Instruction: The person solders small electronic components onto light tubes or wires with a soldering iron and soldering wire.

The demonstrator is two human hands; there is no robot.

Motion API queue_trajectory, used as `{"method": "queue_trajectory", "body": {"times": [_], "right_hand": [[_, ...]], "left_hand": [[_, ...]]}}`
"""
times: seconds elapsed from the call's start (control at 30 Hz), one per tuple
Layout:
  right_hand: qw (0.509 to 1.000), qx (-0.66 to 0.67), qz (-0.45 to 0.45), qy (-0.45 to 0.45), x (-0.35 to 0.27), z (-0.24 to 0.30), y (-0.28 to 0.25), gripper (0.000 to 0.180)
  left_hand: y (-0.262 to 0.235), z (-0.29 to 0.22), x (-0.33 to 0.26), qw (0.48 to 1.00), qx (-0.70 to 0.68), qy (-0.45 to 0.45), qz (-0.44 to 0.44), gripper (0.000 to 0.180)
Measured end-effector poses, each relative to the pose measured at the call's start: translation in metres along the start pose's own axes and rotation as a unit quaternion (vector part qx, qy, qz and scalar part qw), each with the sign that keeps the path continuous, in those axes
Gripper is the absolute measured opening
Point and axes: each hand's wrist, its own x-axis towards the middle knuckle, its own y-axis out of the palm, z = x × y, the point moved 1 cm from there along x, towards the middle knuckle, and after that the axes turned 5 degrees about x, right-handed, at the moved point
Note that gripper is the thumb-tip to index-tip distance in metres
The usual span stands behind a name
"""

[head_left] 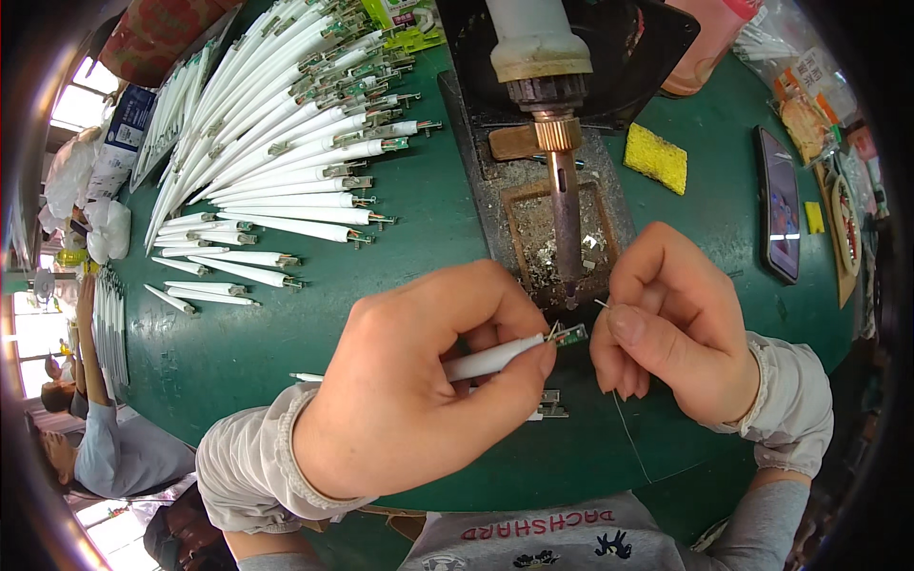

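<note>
A fan of white tubes (276, 143) is laid out on the green table (428, 219). One white tube (495, 359) is pinched by the left hand (419, 381), its small circuit end (571, 335) held under the soldering iron (564, 205). A thin wire (602, 305) is pinched by the right hand (671, 319).

A dark smartphone (779, 205) lies at the right of the green table (238, 352), its screen dimly lit. Beyond it sit clear plastic snack bags (809, 100). A green carton (405, 19) stands at the far edge, a blue-and-white box (122, 128) at the left.
</note>
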Motion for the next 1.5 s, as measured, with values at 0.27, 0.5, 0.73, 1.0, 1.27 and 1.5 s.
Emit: {"method": "queue_trajectory", "body": {"times": [0.27, 0.5, 0.73, 1.0, 1.27, 1.5], "right_hand": [[0.995, -0.085, 0.003, -0.05, 0.0021, 0.0006, 0.002, 0.019], [0.995, -0.073, 0.0, -0.07, 0.0061, -0.0007, 0.003, 0.018], [0.994, -0.073, 0.007, -0.079, 0.0068, -0.0027, 0.0033, 0.019], [0.994, -0.069, 0.006, -0.089, 0.0067, -0.004, 0.0036, 0.019], [0.989, -0.125, -0.009, -0.075, 0.0044, -0.0004, -0.0011, 0.022], [0.993, -0.051, -0.042, -0.102, 0.003, -0.0018, 0.005, 0.028]], "left_hand": [[-0.0037, -0.0018, 0.0053, 0.998, -0.065, -0.018, -0.016, 0.009], [-0.0039, -0.0014, 0.0065, 0.997, -0.066, 0.001, -0.029, 0.01], [-0.0052, 0.0008, 0.008, 0.996, -0.085, 0.033, -0.024, 0.01], [-0.0064, 0.0006, 0.0059, 0.995, -0.101, 0.018, -0.02, 0.01], [-0.0042, 0.0014, 0.0039, 0.998, -0.065, 0.0, -0.025, 0.009], [-0.003, -0.0003, 0.0037, 0.998, -0.058, -0.002, -0.031, 0.011]]}}
